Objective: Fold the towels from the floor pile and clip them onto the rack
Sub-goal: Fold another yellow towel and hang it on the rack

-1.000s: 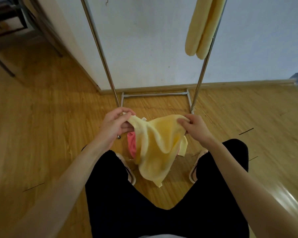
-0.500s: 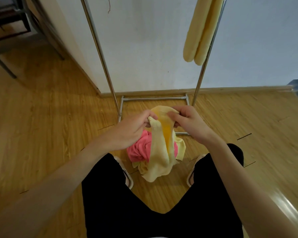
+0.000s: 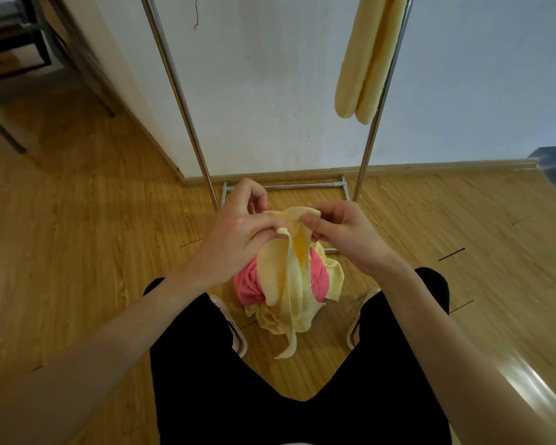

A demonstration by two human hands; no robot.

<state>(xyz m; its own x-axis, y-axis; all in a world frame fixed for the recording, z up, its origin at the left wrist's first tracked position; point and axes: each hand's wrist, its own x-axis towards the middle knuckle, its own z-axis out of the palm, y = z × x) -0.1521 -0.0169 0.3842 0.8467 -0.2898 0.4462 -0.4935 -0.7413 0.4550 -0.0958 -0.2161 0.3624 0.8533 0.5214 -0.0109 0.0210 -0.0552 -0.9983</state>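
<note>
I had the yellow towel (image 3: 289, 271) up off the floor, bunched narrow, long axis running top to bottom w/ the loose tail pointing down between my shoes. My left hand (image 3: 238, 232) pinched one top corner, fingers curled round the edge; my right hand (image 3: 341, 232) pinched the other, the two hands close together above the pile. Under it sat the pink towel (image 3: 247, 284) on the wood floor (image 3: 77, 252), partly hidden. Rack (image 3: 180, 91) stood just beyond, against the wall, w/ another yellow towel (image 3: 363, 59) hanging folded, long axis vertical, by the rt pole.
</note>
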